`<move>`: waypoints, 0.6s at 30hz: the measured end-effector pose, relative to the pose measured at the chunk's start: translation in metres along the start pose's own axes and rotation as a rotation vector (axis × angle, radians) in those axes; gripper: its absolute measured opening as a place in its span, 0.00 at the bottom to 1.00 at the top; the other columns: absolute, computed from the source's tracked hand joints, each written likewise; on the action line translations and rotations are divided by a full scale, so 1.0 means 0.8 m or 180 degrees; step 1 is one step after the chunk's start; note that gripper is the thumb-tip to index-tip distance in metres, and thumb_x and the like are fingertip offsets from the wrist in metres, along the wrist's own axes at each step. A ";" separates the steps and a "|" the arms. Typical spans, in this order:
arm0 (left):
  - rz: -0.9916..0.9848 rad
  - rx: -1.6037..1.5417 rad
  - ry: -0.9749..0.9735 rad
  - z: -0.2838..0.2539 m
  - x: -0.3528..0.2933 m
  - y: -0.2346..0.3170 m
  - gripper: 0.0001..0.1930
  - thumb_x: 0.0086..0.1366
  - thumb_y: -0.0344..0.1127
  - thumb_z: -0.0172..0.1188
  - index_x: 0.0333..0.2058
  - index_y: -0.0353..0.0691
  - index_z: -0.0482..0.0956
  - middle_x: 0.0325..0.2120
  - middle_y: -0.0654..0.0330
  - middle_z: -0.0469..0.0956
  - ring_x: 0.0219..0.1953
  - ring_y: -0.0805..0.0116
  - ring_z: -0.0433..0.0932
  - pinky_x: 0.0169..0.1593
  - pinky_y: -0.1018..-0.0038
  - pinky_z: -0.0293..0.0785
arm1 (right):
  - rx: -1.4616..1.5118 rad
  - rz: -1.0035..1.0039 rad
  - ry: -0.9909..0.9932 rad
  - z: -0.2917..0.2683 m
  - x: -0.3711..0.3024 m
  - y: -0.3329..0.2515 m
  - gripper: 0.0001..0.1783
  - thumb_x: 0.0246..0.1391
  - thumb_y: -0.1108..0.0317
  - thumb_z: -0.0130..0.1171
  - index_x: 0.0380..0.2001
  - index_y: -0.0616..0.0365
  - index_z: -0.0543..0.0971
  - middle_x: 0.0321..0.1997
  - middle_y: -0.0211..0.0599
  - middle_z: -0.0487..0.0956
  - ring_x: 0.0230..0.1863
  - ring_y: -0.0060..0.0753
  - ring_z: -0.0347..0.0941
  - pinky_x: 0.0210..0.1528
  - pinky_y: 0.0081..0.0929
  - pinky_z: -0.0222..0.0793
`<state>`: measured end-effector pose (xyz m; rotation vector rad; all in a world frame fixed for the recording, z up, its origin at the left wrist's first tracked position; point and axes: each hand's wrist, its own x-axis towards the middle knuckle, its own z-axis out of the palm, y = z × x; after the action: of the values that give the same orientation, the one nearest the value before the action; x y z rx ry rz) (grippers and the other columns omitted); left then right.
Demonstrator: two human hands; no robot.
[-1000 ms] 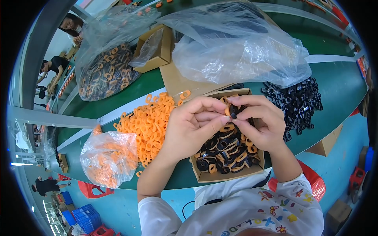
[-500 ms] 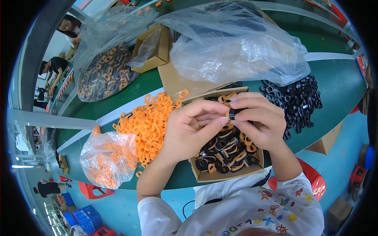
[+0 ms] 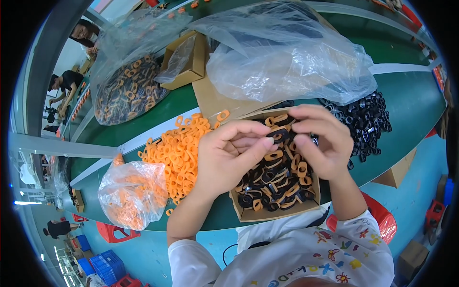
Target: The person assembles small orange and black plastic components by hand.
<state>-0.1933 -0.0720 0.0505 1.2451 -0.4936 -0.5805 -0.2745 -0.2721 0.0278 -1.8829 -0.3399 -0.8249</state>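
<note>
Over an open cardboard box point(image 3: 279, 216), my left hand point(image 3: 227, 155) pinches a small black-and-orange oval ring piece point(image 3: 278, 135) between thumb and index finger. My right hand point(image 3: 327, 143) hovers just right of that piece, fingers curved and apart, with nothing clearly gripped. A dark shiny bit shows between its thumb and fingers; whether it touches the hand I cannot tell. Many joined black-and-orange pieces point(image 3: 275, 184) fill the box below. Left of my left hand lies a heap of loose orange oval rings point(image 3: 174, 150); beyond my right hand is a pile of black rings point(image 3: 363, 124).
A clear bag of orange rings point(image 3: 131, 193) sits at the table's left edge. Farther back are a bag of mixed pieces point(image 3: 129, 91), a small carton point(image 3: 191, 62) and a large clear plastic bag point(image 3: 291, 67). Red stools stand below; other people work at far left.
My right hand has come away from the piece and its fingers have spread apart. My left hand still pinches the piece, whose oval opening now shows.
</note>
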 end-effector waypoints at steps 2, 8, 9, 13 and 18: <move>-0.0139 0.0025 0.0020 -0.005 0.004 0.004 0.10 0.63 0.19 0.61 0.44 0.28 0.77 0.39 0.52 0.81 0.41 0.66 0.84 0.46 0.75 0.81 | -0.0291 0.0427 0.0095 -0.010 0.001 0.005 0.09 0.49 0.80 0.61 0.37 0.65 0.81 0.47 0.50 0.81 0.50 0.44 0.77 0.54 0.35 0.70; -0.0346 -0.0092 0.0084 -0.015 0.013 0.005 0.10 0.65 0.21 0.59 0.45 0.27 0.78 0.40 0.49 0.82 0.40 0.63 0.84 0.46 0.71 0.83 | -0.2191 0.1139 -0.0089 -0.050 -0.003 0.041 0.11 0.50 0.70 0.63 0.37 0.63 0.83 0.36 0.48 0.83 0.37 0.44 0.81 0.41 0.30 0.73; -0.0465 -0.0280 0.0174 -0.014 0.015 0.005 0.09 0.65 0.22 0.59 0.44 0.28 0.78 0.38 0.50 0.82 0.38 0.63 0.85 0.43 0.70 0.84 | -0.2532 0.1129 -0.0156 -0.054 -0.008 0.049 0.12 0.50 0.69 0.63 0.38 0.63 0.83 0.36 0.49 0.83 0.37 0.47 0.80 0.40 0.32 0.72; -0.0629 -0.0946 0.0081 -0.024 0.019 -0.002 0.09 0.66 0.25 0.59 0.44 0.31 0.77 0.36 0.53 0.81 0.36 0.63 0.84 0.38 0.68 0.85 | -0.2707 0.1513 -0.0326 -0.060 -0.017 0.054 0.16 0.46 0.71 0.65 0.41 0.62 0.83 0.32 0.51 0.82 0.32 0.49 0.77 0.39 0.36 0.72; -0.0728 -0.1267 -0.0164 -0.030 0.019 -0.004 0.10 0.67 0.28 0.57 0.46 0.34 0.75 0.37 0.53 0.79 0.36 0.66 0.81 0.36 0.68 0.84 | -0.2692 0.1593 -0.0425 -0.059 -0.022 0.064 0.18 0.44 0.73 0.64 0.42 0.61 0.83 0.30 0.53 0.80 0.30 0.48 0.77 0.37 0.37 0.73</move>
<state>-0.1669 -0.0647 0.0421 0.9120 -0.2608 -0.8609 -0.2767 -0.3346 -0.0071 -2.6458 0.4745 -0.5213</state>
